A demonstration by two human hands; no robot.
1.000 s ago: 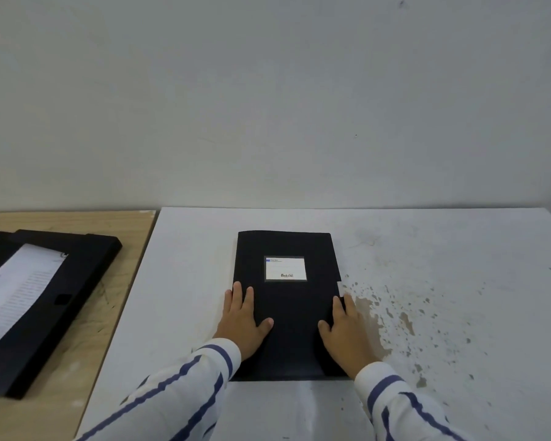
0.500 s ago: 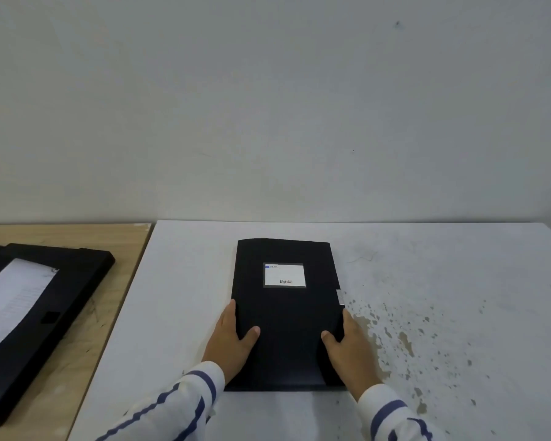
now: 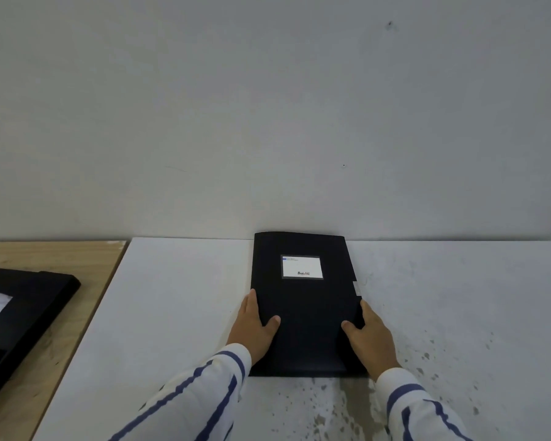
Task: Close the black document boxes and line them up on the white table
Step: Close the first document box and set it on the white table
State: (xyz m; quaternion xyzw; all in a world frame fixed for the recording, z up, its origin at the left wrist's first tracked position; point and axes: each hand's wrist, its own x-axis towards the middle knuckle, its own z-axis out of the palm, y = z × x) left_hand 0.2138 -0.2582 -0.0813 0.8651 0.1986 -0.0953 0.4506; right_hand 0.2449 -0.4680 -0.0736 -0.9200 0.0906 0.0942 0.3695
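A closed black document box (image 3: 309, 300) with a white label lies flat on the white table (image 3: 172, 297), its far end against the wall. My left hand (image 3: 252, 326) grips its left edge, thumb on the lid. On the right edge sits my right hand (image 3: 369, 335), thumb likewise on top. A second black document box (image 3: 23, 316) lies open on the wooden table at the left, with white paper inside; it is partly cut off by the frame.
The wooden table (image 3: 77, 259) adjoins the white table on the left. A plain grey wall (image 3: 268, 122) rises right behind both. The white table's right part (image 3: 458, 345) is stained with dark specks.
Both hands have shifted from lying flat on the lid to gripping the box's side edges, and the box has slid away from me until its far end reaches the wall.
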